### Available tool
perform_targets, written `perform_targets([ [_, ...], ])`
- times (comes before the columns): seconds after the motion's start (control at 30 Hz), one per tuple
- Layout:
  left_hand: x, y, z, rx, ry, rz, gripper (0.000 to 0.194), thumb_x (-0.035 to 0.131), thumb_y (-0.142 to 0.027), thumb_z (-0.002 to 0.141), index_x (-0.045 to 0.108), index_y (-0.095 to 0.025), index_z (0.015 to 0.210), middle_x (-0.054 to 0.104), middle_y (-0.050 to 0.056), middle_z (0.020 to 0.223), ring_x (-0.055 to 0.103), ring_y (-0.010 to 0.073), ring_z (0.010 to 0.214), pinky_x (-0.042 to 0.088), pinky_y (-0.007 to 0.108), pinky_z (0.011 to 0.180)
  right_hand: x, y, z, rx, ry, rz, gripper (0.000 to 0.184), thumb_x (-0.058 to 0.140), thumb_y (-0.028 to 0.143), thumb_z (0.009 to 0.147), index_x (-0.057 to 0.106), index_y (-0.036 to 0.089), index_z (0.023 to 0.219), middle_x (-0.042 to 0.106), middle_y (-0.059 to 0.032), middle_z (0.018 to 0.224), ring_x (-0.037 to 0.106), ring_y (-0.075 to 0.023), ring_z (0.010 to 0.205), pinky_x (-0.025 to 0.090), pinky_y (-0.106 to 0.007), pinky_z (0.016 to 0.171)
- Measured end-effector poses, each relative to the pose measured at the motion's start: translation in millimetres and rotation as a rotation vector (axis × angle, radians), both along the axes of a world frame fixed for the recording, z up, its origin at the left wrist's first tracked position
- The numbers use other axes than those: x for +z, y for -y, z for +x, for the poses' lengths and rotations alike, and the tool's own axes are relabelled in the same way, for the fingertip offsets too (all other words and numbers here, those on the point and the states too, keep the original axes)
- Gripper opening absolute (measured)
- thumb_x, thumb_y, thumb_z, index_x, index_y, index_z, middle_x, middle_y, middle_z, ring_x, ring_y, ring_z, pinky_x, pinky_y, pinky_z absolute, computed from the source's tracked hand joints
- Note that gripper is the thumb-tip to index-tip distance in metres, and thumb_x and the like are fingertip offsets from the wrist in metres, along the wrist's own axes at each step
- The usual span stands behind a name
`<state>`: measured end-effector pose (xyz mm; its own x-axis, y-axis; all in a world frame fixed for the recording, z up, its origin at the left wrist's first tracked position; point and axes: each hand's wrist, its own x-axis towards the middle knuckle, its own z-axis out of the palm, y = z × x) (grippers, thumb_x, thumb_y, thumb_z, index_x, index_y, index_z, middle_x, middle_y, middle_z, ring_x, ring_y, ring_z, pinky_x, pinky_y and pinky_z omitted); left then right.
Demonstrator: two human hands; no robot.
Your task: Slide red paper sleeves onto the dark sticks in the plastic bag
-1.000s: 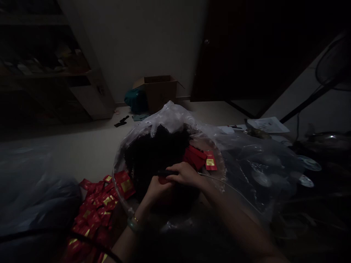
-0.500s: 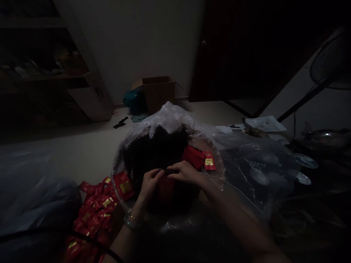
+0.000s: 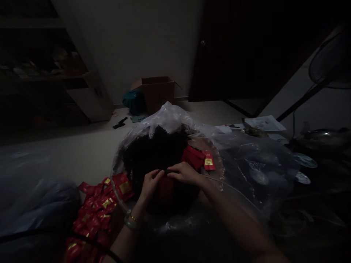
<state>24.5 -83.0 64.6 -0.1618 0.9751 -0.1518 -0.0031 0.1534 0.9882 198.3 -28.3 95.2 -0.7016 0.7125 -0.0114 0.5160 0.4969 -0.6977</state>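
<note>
In dim light, my left hand pinches the top edge of a red packet, which hangs upright below my fingers. Closed beside it is my right hand, gripping a small dark object at the packet's top edge; its kind is too dark to tell. Both hands are over a heap of loose black leaves or grains in a round basket lined with clear plastic. More red packets lie inside the basket's right side.
A pile of red packets with gold labels lies at the left of the basket. A thin white cord runs right from near my right wrist. Clear plastic spreads at the right. An open cardboard box stands by the wall.
The view has shifted very slightly. Both hands stay at the packet's top edge, and the dark object between them shows a little less.
</note>
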Motion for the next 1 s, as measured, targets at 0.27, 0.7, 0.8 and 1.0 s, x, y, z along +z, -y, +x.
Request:
perform_targets([
  [0.27,-9.7,0.1,0.7,-0.132,0.114,-0.081,0.043,0.081,-0.027,0.049,0.072,-0.012,0.088,0.073,0.006,0.077,0.066,0.0199,0.07,0.051,0.028,0.066,1.3,0.4,1.8,0.02,-0.145,-0.141,0.033,0.055,0.036,0.085,0.067,0.022,0.112,0.072,-0.0032,0.101,0.066,-0.0199,0.088,0.046,-0.027,0.073],
  [0.7,-1.6,4.1,0.5,0.053,0.065,-0.048,0.033,0.073,-0.046,0.058,0.073,-0.015,0.069,0.07,0.004,0.064,0.06,0.0161,0.059,0.045,0.024,0.056,-31.7,-6.5,17.0,-0.281,0.284,0.02,0.037,0.062,0.041,0.081,0.06,0.017,0.109,0.068,-0.0136,0.104,0.063,-0.027,0.097,0.045,-0.035,0.08],
  [0.8,-1.5,3.8,2.2,0.051,0.041,-0.039,0.036,0.073,-0.048,0.058,0.074,-0.014,0.07,0.07,0.004,0.065,0.058,0.0158,0.059,0.044,0.023,0.056,-31.1,-1.7,3.4,-0.275,-0.024,-0.028,0.024,0.055,0.035,0.087,0.064,0.018,0.101,0.068,-0.0094,0.103,0.062,-0.021,0.095,0.046,-0.031,0.082],
  [1.0,4.9,5.0,3.9,0.004,-0.04,0.025,0.043,0.067,-0.056,0.064,0.068,-0.013,0.061,0.06,0.0,0.055,0.049,0.0119,0.054,0.037,0.021,0.052,-26.7,9.5,-23.6,-0.333,-0.351,-0.146,0.012,0.066,0.027,0.076,0.067,0.016,0.073,0.069,-0.0028,0.077,0.062,-0.0163,0.074,0.046,-0.026,0.069],
])
